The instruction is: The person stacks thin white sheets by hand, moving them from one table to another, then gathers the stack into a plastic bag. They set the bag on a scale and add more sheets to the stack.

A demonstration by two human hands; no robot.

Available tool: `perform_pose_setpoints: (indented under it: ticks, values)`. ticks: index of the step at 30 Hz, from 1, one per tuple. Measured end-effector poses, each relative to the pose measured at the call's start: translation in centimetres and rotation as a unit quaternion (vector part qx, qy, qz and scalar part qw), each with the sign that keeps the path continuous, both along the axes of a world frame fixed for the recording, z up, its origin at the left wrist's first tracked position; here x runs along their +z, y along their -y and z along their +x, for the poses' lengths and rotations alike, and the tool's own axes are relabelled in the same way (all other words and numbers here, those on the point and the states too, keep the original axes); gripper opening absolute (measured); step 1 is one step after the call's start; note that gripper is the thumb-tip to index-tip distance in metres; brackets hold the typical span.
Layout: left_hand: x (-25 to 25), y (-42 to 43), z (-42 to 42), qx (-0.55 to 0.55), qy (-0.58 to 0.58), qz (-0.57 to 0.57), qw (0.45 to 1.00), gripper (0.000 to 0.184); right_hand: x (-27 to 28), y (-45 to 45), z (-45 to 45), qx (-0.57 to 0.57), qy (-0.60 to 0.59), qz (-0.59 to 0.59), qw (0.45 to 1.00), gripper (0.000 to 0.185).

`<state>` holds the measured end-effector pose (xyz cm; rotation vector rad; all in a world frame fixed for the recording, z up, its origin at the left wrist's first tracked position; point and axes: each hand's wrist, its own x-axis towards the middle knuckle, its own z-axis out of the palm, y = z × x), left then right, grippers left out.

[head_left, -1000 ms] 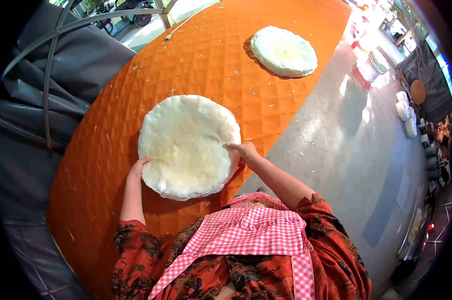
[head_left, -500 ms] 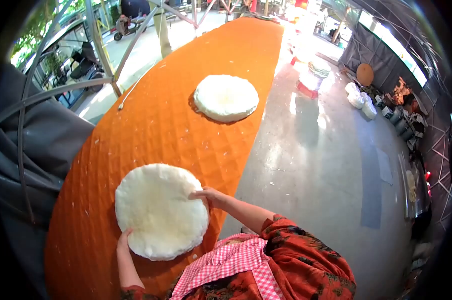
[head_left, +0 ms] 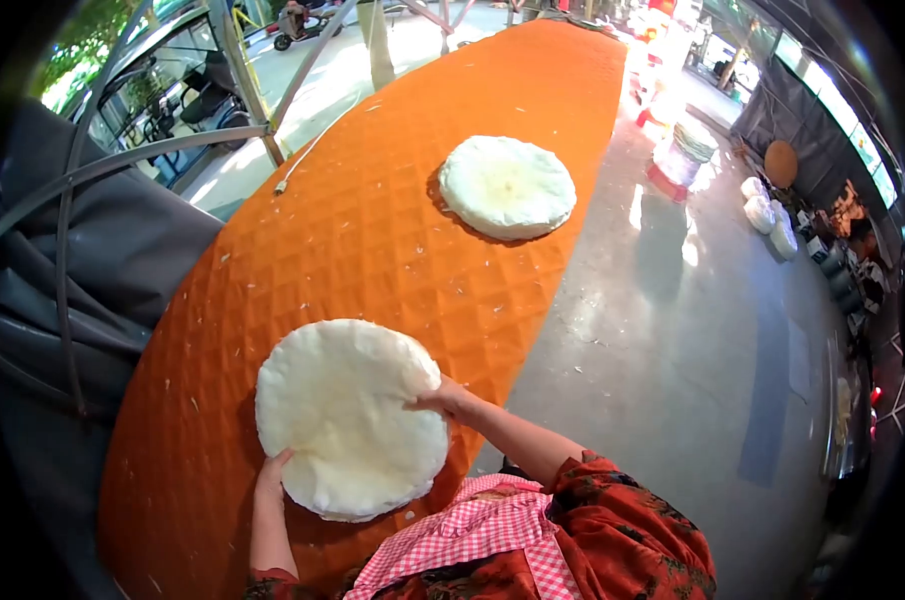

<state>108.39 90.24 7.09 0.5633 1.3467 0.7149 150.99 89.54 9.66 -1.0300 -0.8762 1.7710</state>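
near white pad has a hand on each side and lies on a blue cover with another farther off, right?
The cover is orange, not blue: see the head view. The rest is right: left hand and right hand flank the near white pad; the second pad is farther off.

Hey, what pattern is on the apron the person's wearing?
The apron is pink-and-white check, shown best in the head view.

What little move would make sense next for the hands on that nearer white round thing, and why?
Perhaps a gentle outward tug on the near white pad by the left hand and the right hand. They are at opposite edges of it, its outline looks slightly lumpy, and its top dips in places, so easing the edges apart might even it out.
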Motion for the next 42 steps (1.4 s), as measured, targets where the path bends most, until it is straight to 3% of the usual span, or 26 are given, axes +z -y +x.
perform_pose_setpoints:
  ticks: [3,7,11,15,20,25,28,29,31,37,42]
  values:
    - [-1.9,-0.6,-1.4,0.002,0.037,-0.024,0.999,0.06,-1.1,-0.1,0.3,-0.012,-0.034,-0.037,0.999,0.071]
    - [-0.7,-0.3,-0.5,0.017,0.053,-0.028,0.998,0.06,-2.4,-0.2,0.4,-0.04,-0.055,-0.025,0.997,0.065]
    - [3.3,1.1,3.7,0.051,-0.002,0.025,0.998,0.06,-0.3,-1.2,3.2,-0.029,-0.002,0.0,1.0,0.062]
    - [3.5,-0.7,7.4,0.054,-0.047,0.071,0.995,0.058,3.8,-3.7,9.4,-0.024,0.004,0.014,1.0,0.062]
    - [10.0,-6.5,22.4,0.036,-0.054,0.117,0.991,0.058,8.7,-8.5,22.5,-0.049,0.021,0.09,0.994,0.06]
    - [11.3,-15.1,35.5,0.024,-0.061,0.17,0.983,0.06,14.9,-16.9,37.8,-0.055,0.161,0.127,0.977,0.061]
    - [14.8,-20.3,44.2,0.01,-0.044,0.182,0.982,0.059,18.6,-22.6,45.5,-0.05,0.157,0.137,0.977,0.064]
    - [15.2,-22.2,46.3,0.012,-0.035,0.19,0.981,0.06,19.1,-24.5,47.4,-0.061,0.12,0.197,0.971,0.062]
    - [15.2,-26.4,49.6,0.001,-0.015,0.195,0.981,0.06,21.2,-27.0,51.1,-0.019,0.076,0.148,0.986,0.06]
    - [11.3,-35.4,57.4,-0.013,0.104,0.128,0.986,0.06,18.4,-35.5,58.3,-0.007,0.086,0.109,0.99,0.057]
    - [-1.6,-38.1,62.8,0.035,0.064,0.12,0.99,0.061,3.8,-41.1,62.6,0.003,0.186,-0.012,0.983,0.061]
